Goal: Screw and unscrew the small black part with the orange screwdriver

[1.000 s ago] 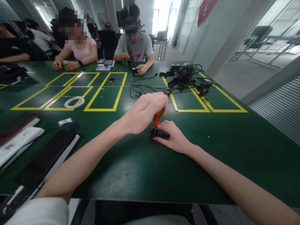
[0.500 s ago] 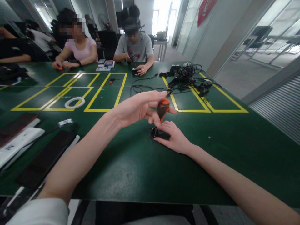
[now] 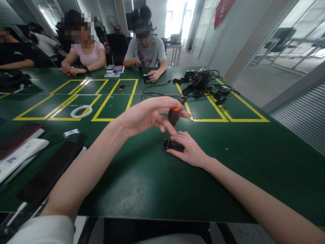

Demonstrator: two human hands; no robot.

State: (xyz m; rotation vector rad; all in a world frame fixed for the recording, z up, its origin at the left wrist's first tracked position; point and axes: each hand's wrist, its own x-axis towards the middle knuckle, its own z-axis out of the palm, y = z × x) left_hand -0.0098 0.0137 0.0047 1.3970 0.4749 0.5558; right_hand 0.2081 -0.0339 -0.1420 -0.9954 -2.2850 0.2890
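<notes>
Take the part [image 3: 178, 146] as the clock's centre, with 6 o'clock toward the wearer. Nearest, at 8 o'clock, is a white sleeve [image 3: 45, 228] on the left arm. A black slab [image 3: 50, 173] lies between 8 and 9, with a white case [image 3: 38, 145] beyond it at 9.

The part is black and lies on the green table [image 3: 228, 183]. At 3 o'clock, touching it, is the right hand [image 3: 189, 148], its fingers narrow, pinching the part between thumb and fingertips. The left hand [image 3: 146, 117] comes in from 10 o'clock, fingers curled around the handle of an orange and dark screwdriver [image 3: 174, 117]. The handle stands almost upright over the part's 12 o'clock side; its tip cannot be made out.

Farther off, a tape roll [image 3: 81, 111] lies flat at 10 o'clock and a heap of cables [image 3: 201, 81] at 1, both among yellow tape outlines. Across the table, a person in pink [image 3: 88, 54] sits toward 10, hands together; toward 11, a person in grey [image 3: 157, 51] holds a drill [image 3: 143, 60] against a black box [image 3: 147, 78].
</notes>
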